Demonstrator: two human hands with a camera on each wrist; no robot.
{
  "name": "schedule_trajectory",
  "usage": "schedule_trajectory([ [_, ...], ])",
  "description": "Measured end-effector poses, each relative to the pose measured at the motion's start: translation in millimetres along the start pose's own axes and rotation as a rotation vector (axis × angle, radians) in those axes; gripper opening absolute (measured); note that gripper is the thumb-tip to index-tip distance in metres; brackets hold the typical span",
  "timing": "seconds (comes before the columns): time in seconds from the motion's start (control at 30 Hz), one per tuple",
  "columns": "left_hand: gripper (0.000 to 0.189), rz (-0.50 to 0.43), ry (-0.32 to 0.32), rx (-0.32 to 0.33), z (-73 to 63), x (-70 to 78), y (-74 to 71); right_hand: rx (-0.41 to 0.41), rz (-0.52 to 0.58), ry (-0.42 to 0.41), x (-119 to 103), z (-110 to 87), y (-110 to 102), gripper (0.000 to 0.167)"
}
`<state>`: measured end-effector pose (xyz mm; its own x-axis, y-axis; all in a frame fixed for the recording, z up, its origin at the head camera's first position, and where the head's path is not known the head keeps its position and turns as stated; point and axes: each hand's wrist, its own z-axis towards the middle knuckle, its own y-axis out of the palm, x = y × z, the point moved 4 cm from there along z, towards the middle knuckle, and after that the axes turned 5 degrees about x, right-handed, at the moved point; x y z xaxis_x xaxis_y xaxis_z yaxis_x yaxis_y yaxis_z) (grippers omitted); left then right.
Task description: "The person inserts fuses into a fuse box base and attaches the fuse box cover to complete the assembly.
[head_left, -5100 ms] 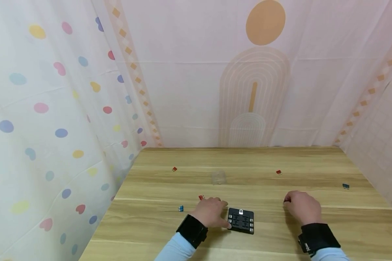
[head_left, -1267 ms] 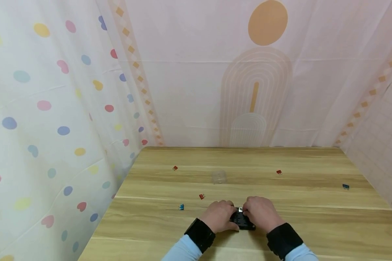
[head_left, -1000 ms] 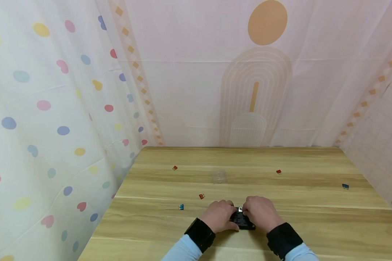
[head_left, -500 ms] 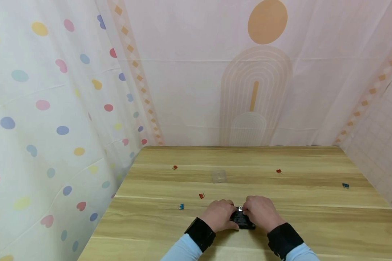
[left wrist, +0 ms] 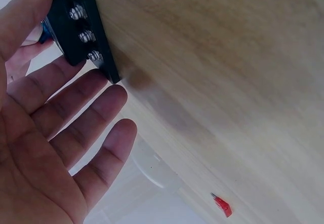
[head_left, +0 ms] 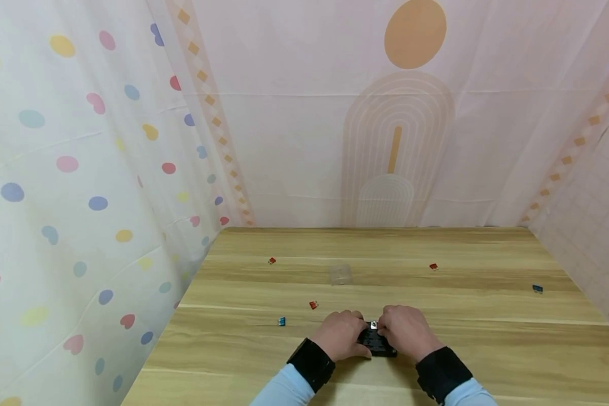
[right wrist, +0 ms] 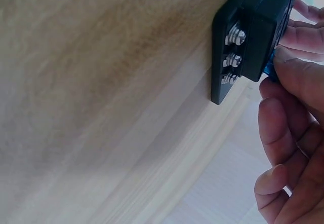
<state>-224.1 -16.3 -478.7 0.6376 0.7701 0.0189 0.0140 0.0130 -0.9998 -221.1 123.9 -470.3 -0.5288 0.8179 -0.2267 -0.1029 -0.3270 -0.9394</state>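
A black fuse block with screw terminals along its sides lies on the wooden table in front of me. My left hand grips it from the left, thumb at the near end and fingers toward the far end; in the left wrist view the other fingers stretch out beside the block. At its top, my right hand pinches a blue blade fuse between thumb and index finger, right against the block. The fuse's prongs are hidden.
Red blade fuses lie at the back left, the back right and left of the block. Blue blade fuses rest at the left and far right. A clear plastic cover sits behind the block.
Since about five seconds ago my right hand has come left to the fuse block, and my left hand has shifted slightly right onto it. Over the last second both hands have stayed in place.
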Motion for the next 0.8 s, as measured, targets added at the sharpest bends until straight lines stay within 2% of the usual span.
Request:
schedule_trajectory([
  [0.53, 0.054, -0.006, -0.006, 0.006, 1.2, -0.1, 0.7, -0.032, 0.044, 0.071, 3.6, 0.5, 1.9, 0.006],
  [0.8, 0.052, -0.015, -0.015, 0.012, 2.1, -1.4, 0.9, -0.021, 0.059, 0.090, 4.7, 0.9, 3.3, 0.008],
])
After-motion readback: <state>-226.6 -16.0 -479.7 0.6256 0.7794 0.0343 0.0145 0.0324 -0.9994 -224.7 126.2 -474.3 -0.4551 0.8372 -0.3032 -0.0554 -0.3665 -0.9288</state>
